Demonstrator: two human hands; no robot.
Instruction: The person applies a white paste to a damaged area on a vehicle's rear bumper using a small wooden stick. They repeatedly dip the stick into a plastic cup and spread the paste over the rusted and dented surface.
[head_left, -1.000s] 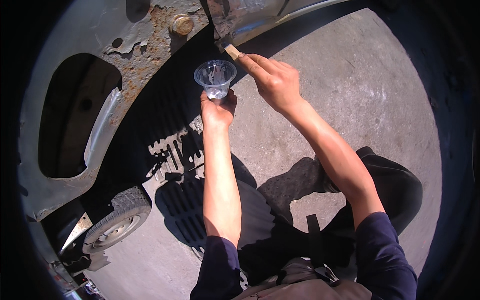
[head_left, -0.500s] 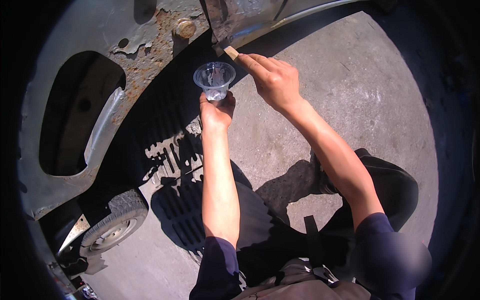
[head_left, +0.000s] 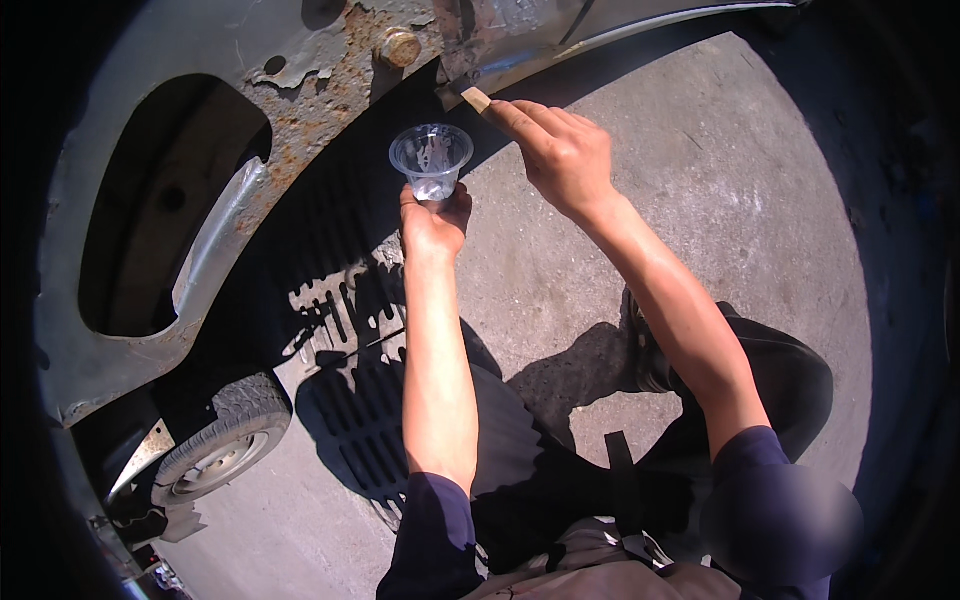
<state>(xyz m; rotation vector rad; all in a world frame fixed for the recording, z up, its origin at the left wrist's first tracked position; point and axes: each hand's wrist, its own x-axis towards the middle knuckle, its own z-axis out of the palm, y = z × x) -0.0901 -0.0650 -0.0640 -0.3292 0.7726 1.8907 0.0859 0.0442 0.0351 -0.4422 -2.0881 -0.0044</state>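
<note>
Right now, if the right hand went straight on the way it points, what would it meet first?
Leading with the wooden tool it holds, the right hand would probably meet the grey metal panel first, at its lower left corner. The tip may be touching it; depth is unclear.

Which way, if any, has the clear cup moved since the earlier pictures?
Yes, relative to the rusty bolt: the clear cup appears farther left, though the view also shifted.

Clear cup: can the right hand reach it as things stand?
Probably yes: the right hand is close to the clear cup, with nothing visible between them. The left hand holds it near the base, leaving the open top free. The right hand already grips a small wooden tool, though.
</note>
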